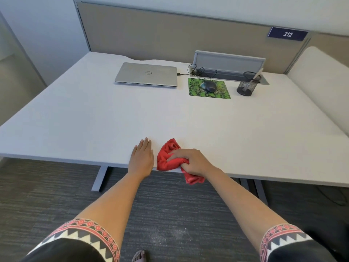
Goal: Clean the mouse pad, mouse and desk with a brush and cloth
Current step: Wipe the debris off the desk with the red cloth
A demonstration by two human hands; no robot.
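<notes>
Head view shows my right hand (190, 162) bunching the red cloth (168, 157) at the desk (170, 118) front edge (soft, light, likely best gripped mid-wad), my left hand (141, 157) flat, holding nothing.

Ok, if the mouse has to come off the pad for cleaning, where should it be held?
Probably across its two long flanks, from above, reaching in from the near edge of the desk. The mouse lies flat on the green pad. Its top is domed and its cable leaves the far end, so the sides are free.
</notes>
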